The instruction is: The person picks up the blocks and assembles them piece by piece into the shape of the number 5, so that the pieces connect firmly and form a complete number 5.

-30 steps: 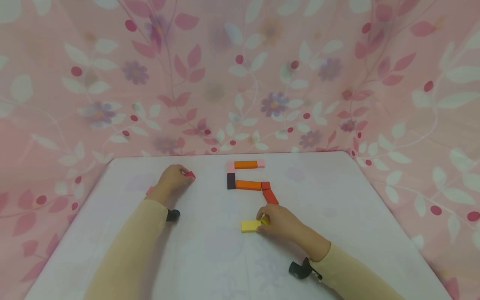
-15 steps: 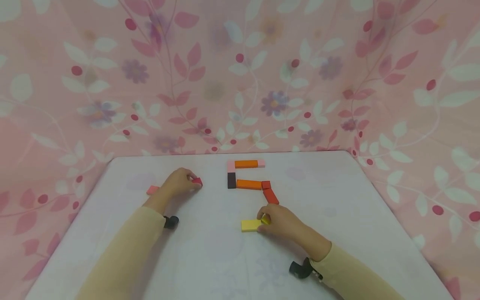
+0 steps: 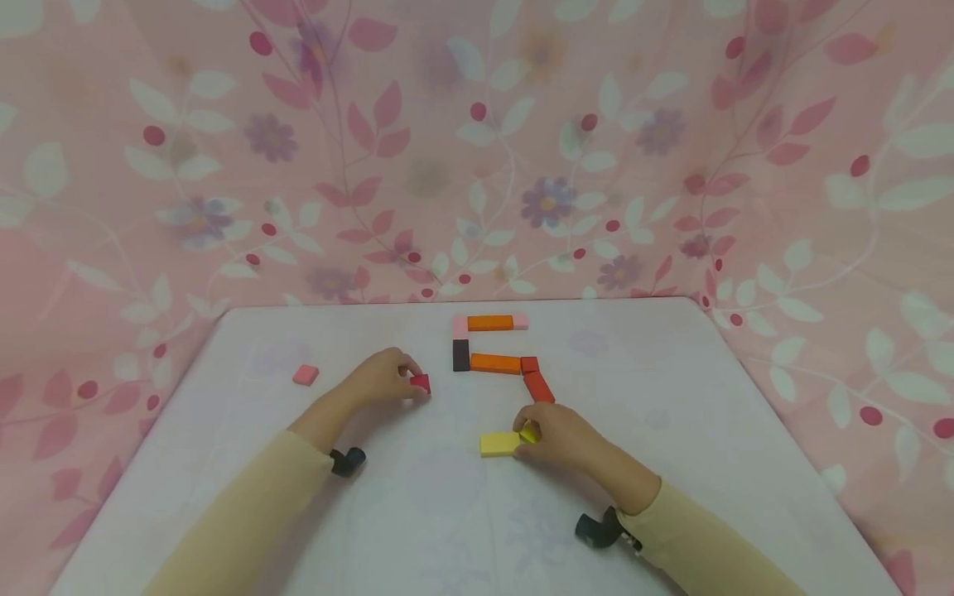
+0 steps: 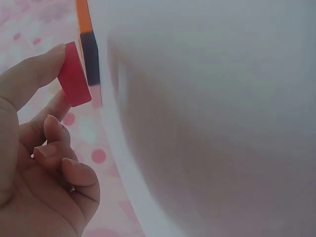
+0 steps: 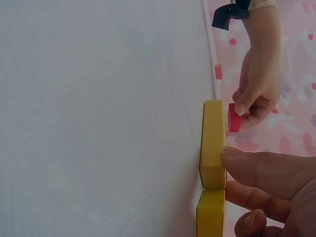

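Between thumb and forefinger, my left hand (image 3: 380, 379) pinches a small red block (image 4: 75, 75), held over the table left of the laid-out blocks. The other fingers of that hand curl loosely in the left wrist view. My right hand (image 3: 559, 440) is down at two yellow blocks lying end to end. Its thumb presses the side of the pale yellow block (image 5: 213, 140), and its forefinger lies by the joint with the deeper yellow block (image 5: 211, 213). In the head view, the fingers partly hide the deeper yellow block.
A bent line of blocks lies farther back: an orange block (image 3: 490, 323), a black block (image 3: 461, 355), another orange block (image 3: 495, 363), a red block (image 3: 538, 386) and several small ones. One pink block (image 3: 305, 375) lies at left on the white table (image 3: 417, 530). Behind hangs floral cloth (image 3: 425, 174).
My left hand has moved right and nearer with the red block, away from the pink block, which now shows whole. My right hand has stayed at the yellow blocks.
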